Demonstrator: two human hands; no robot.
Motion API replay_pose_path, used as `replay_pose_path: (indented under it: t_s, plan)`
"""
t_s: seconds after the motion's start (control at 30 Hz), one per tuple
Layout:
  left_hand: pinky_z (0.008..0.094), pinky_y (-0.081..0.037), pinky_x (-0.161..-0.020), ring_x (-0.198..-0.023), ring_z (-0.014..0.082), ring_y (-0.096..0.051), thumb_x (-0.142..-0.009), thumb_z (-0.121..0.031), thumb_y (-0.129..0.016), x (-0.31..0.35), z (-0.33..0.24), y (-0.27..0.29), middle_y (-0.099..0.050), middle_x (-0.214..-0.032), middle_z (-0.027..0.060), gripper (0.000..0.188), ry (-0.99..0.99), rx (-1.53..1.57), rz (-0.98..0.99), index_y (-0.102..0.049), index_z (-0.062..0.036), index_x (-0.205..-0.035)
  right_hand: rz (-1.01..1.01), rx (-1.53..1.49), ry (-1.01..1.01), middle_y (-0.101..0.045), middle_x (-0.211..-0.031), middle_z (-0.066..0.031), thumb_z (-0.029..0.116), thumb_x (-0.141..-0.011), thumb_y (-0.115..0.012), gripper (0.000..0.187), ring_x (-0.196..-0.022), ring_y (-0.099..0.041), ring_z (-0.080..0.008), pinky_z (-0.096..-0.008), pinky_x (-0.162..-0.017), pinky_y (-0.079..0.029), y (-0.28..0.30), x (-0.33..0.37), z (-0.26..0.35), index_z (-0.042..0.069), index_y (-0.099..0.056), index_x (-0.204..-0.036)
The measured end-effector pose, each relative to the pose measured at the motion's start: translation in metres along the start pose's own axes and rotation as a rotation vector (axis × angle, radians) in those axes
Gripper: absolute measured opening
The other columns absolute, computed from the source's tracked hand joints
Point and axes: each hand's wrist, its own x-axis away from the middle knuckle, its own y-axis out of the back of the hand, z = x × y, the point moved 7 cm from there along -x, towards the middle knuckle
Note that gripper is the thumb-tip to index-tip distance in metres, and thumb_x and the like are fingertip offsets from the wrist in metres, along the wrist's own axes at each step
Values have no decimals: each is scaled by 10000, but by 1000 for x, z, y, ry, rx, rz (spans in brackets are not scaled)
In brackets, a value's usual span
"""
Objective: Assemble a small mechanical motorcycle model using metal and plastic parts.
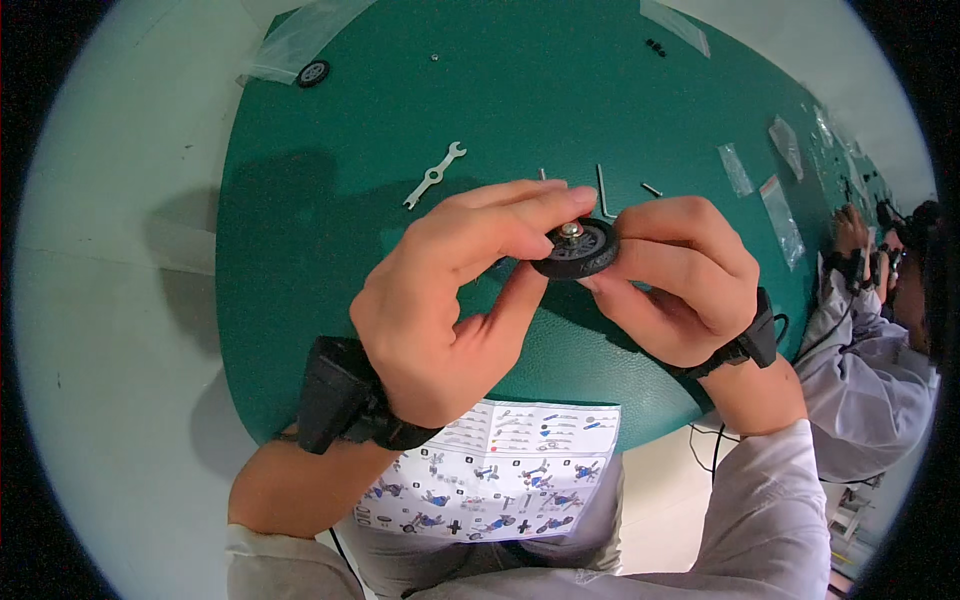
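A small black wheel [577, 262] with a grey spoked hub is held between my two hands, above the near part of the green table. At the hub's middle sits a shiny silver nut or rounded screw head [570, 230]. My left hand [450, 280] is closed at the wheel's left side, its index fingertip just above the metal piece. My right hand [690, 275] pinches the tyre's right edge between thumb and fingers. Behind the wheel lie an L-shaped hex key [601, 185] and a short screw [652, 189]. To the left rests a silver double-ended spanner [433, 175].
Another wheel [313, 74] lies by a clear bag [305, 42] at the far left. Beyond are a tiny nut [434, 58] and small black parts [656, 47]. Plastic bags [783, 222] line the right side, near another person's sleeve [865, 380]. A printed instruction sheet [500, 480] covers my lap.
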Motion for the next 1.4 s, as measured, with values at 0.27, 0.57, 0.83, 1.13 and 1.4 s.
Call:
replay_pose_path:
  t_s: [0.27, 0.57, 0.83, 1.13, 1.4]
  plan:
    - [457, -553, -1001, -1155, 391, -678, -869, 199, -635, -3, -2, -2, -659, -1224, 311, 439, 32, 16, -14, -400, -19, -1168, -26, 0, -20, -687, -925, -90, 36, -728, -865, 270, -704, -678, -211, -298, -574, -534, 1, -1, 2, 56, -731, -962]
    - [436, -559, -981, -1164, 387, -674, -868, 192, -645, 0, 1, -3, -654, -1224, 322, 448, 55, 35, -13, -384, -29, -1158, -22, -102, -56, -669, -964, -113, -13, -789, -820, 261, -742, -667, -195, -288, -599, -535, -2, 0, -4, 28, -684, -1008]
    - [422, -531, -1000, -1157, 350, -688, -881, 164, -655, -1, 8, -3, -667, -1215, 311, 422, 62, 26, -80, -395, -34, -1148, -81, -395, -383, -640, -1000, -108, -35, -876, -739, 200, -782, -631, -157, -251, -642, -523, -14, 12, -23, 7, -646, -1048]
    - [362, -581, -916, -1108, 297, -714, -848, 107, -749, -2, -4, 3, -660, -1297, 276, 248, 70, -98, -113, -638, -7, -1038, -139, -359, -422, -643, -993, -110, -38, -888, -732, 188, -778, -637, -150, -246, -657, -524, -15, 15, -22, -1, -642, -1049]
    - [343, -545, -988, -1153, 254, -682, -862, 109, -733, 1, 8, 3, -663, -1309, 246, 230, 240, -84, -141, -697, 29, -1075, -137, -294, -385, -661, -994, -124, -49, -896, -722, 182, -787, -653, -163, -258, -660, -534, -20, 13, -22, -8, -657, -1061]
